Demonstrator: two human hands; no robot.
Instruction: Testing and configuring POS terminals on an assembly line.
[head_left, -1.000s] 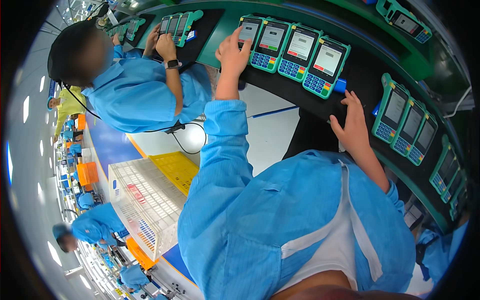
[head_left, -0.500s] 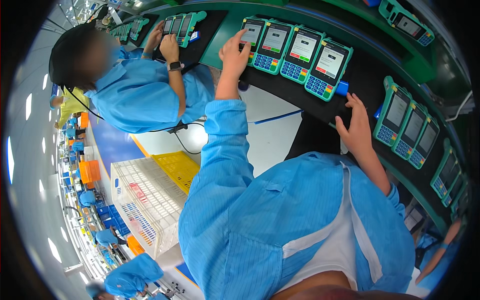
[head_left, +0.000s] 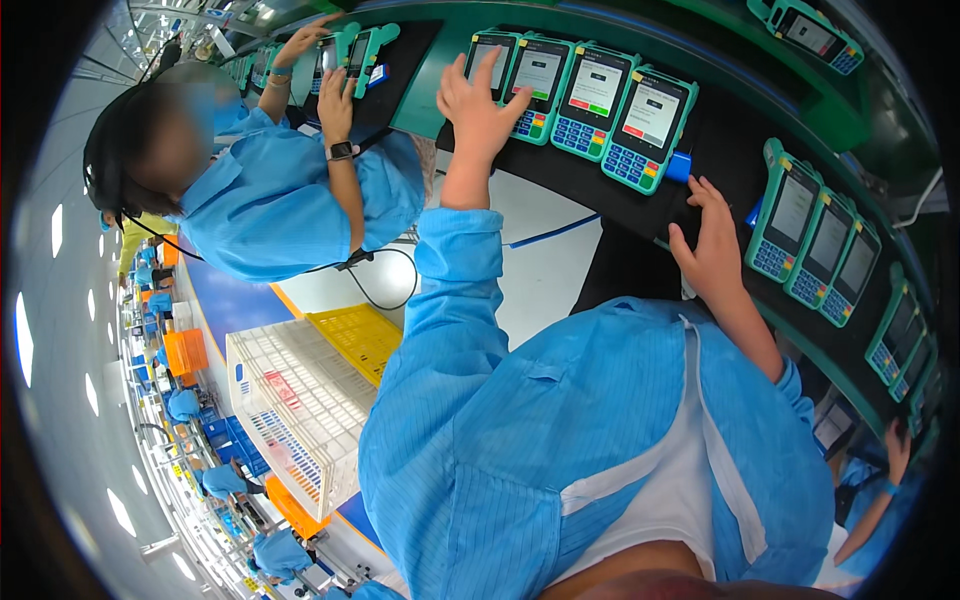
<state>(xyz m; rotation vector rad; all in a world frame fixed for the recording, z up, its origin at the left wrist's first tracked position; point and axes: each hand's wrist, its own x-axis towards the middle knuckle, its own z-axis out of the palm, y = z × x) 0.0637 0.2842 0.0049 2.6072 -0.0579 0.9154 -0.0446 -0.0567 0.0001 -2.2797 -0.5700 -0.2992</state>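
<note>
Several payment terminals with teal cases and blue keypads lie in a row on a black mat (head_left: 570, 170). My left hand (head_left: 480, 110), fingers spread, is over the leftmost terminal (head_left: 492, 50) and covers its lower part. Beside it are a second terminal (head_left: 540, 72), a third terminal (head_left: 598, 85) and a fourth terminal (head_left: 652, 115), their screens lit with coloured buttons. My right hand (head_left: 715, 240) holds nothing; its fingers are apart at the bench edge, near a small blue block (head_left: 679, 166) by the fourth terminal.
To the right, another group of terminals (head_left: 830, 250) lies on the bench, with one terminal (head_left: 808, 38) on a raised shelf. A co-worker (head_left: 270, 190) handles terminals at the left. White crate (head_left: 290, 400) and yellow crate (head_left: 358, 338) stand at lower left.
My left hand has drawn slightly back toward me and its fingers have spread wider. My right hand stays almost where it was. The co-worker's far hand has lifted away from the terminals.
</note>
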